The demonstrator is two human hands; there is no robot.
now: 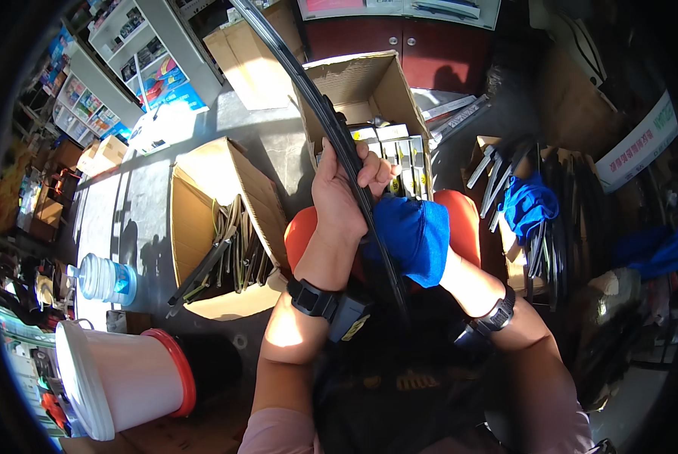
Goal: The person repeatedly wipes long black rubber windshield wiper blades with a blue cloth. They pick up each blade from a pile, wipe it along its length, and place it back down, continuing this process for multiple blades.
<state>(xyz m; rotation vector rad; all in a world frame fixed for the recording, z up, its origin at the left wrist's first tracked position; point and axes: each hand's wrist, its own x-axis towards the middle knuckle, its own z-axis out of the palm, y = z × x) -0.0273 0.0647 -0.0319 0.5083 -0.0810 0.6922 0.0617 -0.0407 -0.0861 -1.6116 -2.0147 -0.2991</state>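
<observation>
A long black wiper blade (320, 106) slants from the top of the view down toward my lap. My left hand (335, 200) is closed around it near the middle, palm up, with the fingers curled over its far side. A blue cloth (411, 231) covers most of my right hand (448, 266), which grips it close against the lower stretch of the blade. The fingers of that hand are hidden in the cloth.
An open carton (365, 76) ahead holds several small boxes. Left of me, another carton (225, 170) holds several used wiper blades (236, 253). More blades and a second blue cloth (532, 200) lie at right. A white bucket (130, 374) and a water jug (108, 280) are at left.
</observation>
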